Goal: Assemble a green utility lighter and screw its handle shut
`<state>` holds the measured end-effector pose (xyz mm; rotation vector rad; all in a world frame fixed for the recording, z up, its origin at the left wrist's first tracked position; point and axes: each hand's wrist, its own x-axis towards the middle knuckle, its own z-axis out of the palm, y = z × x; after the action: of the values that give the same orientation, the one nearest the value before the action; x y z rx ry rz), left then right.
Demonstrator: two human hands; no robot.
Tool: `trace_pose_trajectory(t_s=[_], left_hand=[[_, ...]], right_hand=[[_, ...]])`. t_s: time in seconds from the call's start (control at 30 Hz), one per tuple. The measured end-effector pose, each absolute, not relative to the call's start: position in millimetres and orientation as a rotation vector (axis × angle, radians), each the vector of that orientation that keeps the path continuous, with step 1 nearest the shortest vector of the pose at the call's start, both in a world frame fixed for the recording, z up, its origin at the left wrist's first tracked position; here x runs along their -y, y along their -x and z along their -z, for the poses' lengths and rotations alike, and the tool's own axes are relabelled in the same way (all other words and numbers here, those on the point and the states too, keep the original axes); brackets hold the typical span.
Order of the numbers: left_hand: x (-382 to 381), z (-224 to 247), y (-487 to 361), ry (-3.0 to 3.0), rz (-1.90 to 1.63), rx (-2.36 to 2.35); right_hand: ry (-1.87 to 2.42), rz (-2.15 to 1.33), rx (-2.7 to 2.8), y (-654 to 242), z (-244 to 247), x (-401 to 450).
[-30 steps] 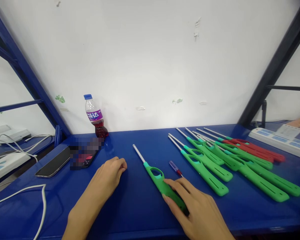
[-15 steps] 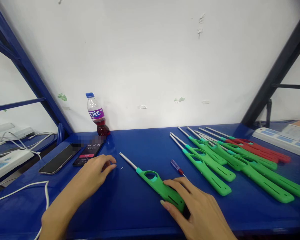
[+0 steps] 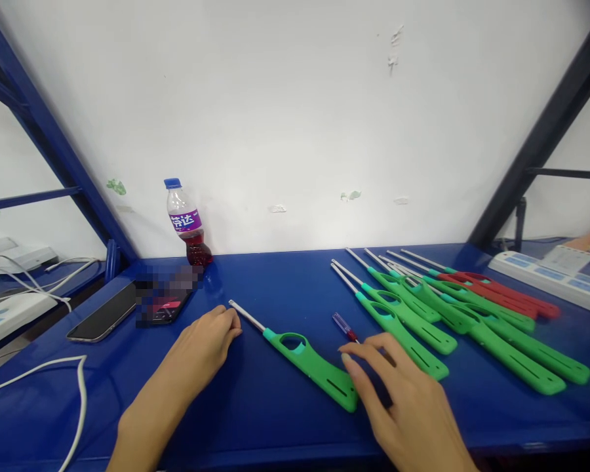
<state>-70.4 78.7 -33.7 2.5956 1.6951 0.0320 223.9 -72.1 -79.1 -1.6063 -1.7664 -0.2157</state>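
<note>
A green lighter [image 3: 319, 368] with a long metal tube lies on the blue table, its tip pointing up and left. My left hand [image 3: 209, 341] rests beside that tip, fingers curled together; what they hold, if anything, is too small to make out. To the right of the lighter's handle, my right hand [image 3: 403, 393] has its fingers apart, with its fingertips near the shaft of a small screwdriver [image 3: 345, 326]. Several more green lighters [image 3: 404, 338] lie fanned out on the right, along with red ones [image 3: 511, 296].
Against the white wall stands a bottle [image 3: 187, 223] of dark red drink. Two phones lie on the left, one dark [image 3: 103, 313], one partly blurred [image 3: 170, 305]. A white cable [image 3: 82, 393] curves at the left edge. A power strip [image 3: 545, 278] sits far right.
My right hand has let go of the green lighter and moved right, towards the screwdriver. My left hand has moved right, and its fingers have closed where a tiny pin lay.
</note>
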Motion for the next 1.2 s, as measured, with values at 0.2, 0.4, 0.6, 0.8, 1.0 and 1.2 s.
trace_pose_trajectory(t_s=[0.2,0.4,0.6,0.8,1.0,1.2], left_hand=[[-73.3,30.4,55.1,-2.591,0.053,-1.870],[-67.4,26.8,48.4,-2.539,0.053,-1.962],[-48.8,11.7,42.6,-2.584,-0.234,-1.716],[-21.3,20.2,11.9,-2.604,-0.436,-1.048],[-15.6,31.7,-2.5,-2.567,-0.404,-0.920],[-10.9,29.9,2.6,-2.563,-0.367,-0.989]], right_hand=[[1.883,0.492,1.739,-251.3,71.2,66.7],[1.993,0.423,1.860,-245.4,57.9,33.4],[2.088,0.267,1.975,-232.6,45.9,10.0],[2.025,0.149,1.955,-237.3,41.8,12.3],[1.793,-0.053,1.877,-243.3,27.2,14.5],[1.643,-0.174,1.767,-242.6,18.4,16.9]])
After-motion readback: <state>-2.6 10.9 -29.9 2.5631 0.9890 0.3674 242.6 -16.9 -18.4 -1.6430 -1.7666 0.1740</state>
